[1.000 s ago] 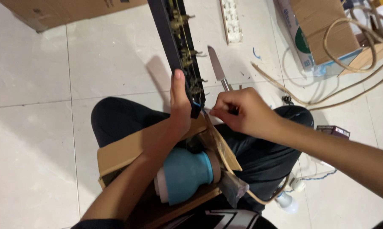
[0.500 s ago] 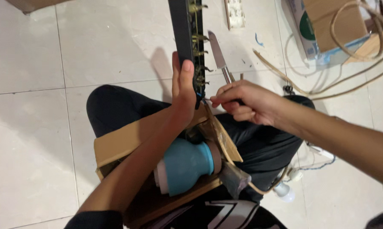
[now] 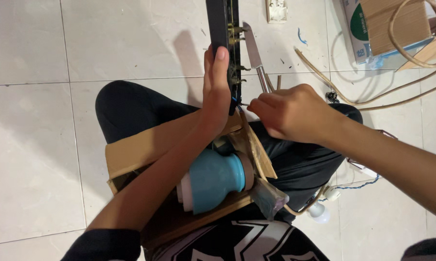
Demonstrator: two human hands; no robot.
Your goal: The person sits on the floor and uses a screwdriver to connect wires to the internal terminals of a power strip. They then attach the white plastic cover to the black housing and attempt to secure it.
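Head view looked straight down on a seated person's lap, and much of it was cut off or covered. The long black strip (image 3: 220, 29) ran out of the top edge, so its far end could not be seen, and its near end was hidden behind the left hand (image 3: 217, 92). That hand lay flat along the strip, fingers straight and together, pressing its side rather than wrapping it. The right hand (image 3: 288, 112) was curled nearly closed, its fingertips pinched together at the strip's lower end beside a short blue wire; whether it gripped a small tool or the wire itself could not be made out.

The strip was narrow and dark, standing up from the lap toward the floor tiles, with a row of brass-coloured metal contacts (image 3: 236, 34) jutting from its right edge. Just beside it on the tiles lay a knife (image 3: 254, 53) with a bare steel blade.

On the lap sat an open cardboard box (image 3: 135, 150), its flaps folded out. Inside it lay a teal and white rounded object (image 3: 213, 181) on its side, partly covered by the left forearm. At the top right, another cardboard box (image 3: 396, 21) was cropped by the edge, with a tan cable (image 3: 372, 99) looping past it.
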